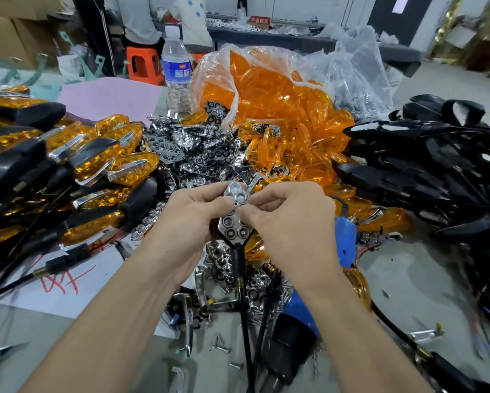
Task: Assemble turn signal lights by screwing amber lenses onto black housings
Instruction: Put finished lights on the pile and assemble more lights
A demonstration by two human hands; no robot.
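Both hands meet at the middle of the view over one black housing (236, 255) with a chrome honeycomb reflector (236, 225) in it; its stem and cable hang down toward me. My left hand (192, 219) grips the housing from the left. My right hand (289, 219) pinches the reflector's upper part with thumb and fingertips. No amber lens is on this unit. Loose amber lenses (283, 109) spill from a clear plastic bag behind. Bare black housings (425, 163) are heaped at the right.
Finished lights with amber lenses (76, 154) are stacked at the left. Several loose chrome reflectors (192, 146) lie in the middle. A blue electric screwdriver (303, 307) and screws (221, 347) lie near me. A water bottle (176, 69) stands behind. People work at a far bench.
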